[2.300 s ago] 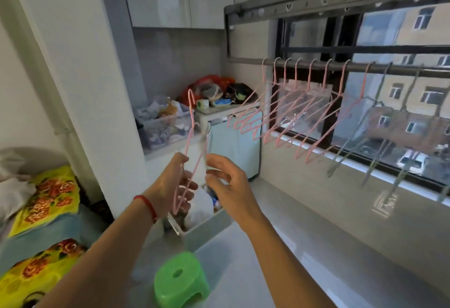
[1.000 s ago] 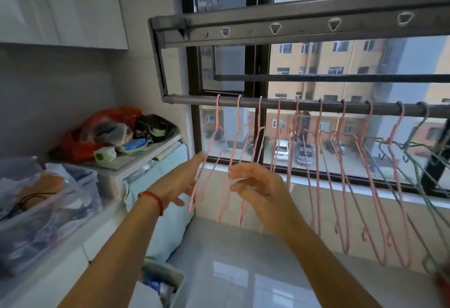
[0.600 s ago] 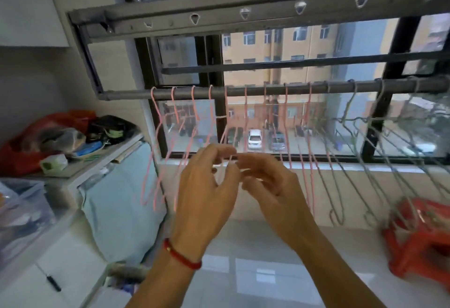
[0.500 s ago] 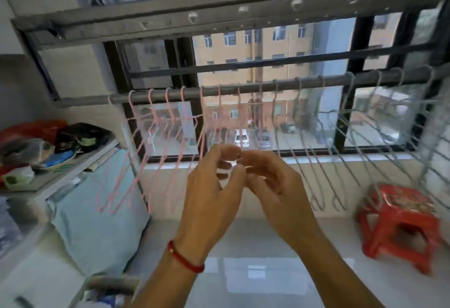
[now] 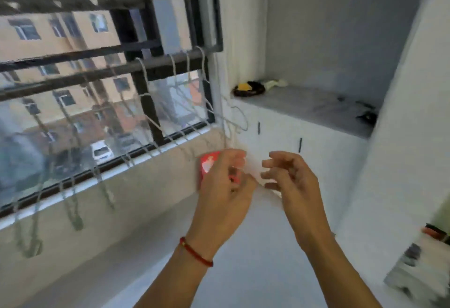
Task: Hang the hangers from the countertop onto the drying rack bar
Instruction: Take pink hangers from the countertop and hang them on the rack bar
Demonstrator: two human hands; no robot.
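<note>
Holding both hands up near the chest, nothing gripped: left hand (image 5: pixel 225 186) fingers loosely curled, red cord on the wrist; right hand (image 5: pixel 289 181) fingers relaxed and spread, apart from the left. Half a second ago fingertips were touching in front of the pink hangers; now separated, and view swung right along the window, so pink ones out of frame. Heavy motion blur, fine detail unreadable. Behind left hand, partly hidden: red stool (image 5: pixel 209 161) on the floor. Further back: grey-white hangers (image 5: pixel 151 103) hooked on the drying rack bar (image 5: pixel 97 74), last few bunched at the right end by the wall. Beyond that: table (image 5: pixel 314 105) in the corner, dark-and-yellow bundle (image 5: pixel 248 88) at its left end, small dark bits to the right; cannot tell if any are hangers. Reads as previous hanger placed, turning toward that table for the next pickup.
</note>
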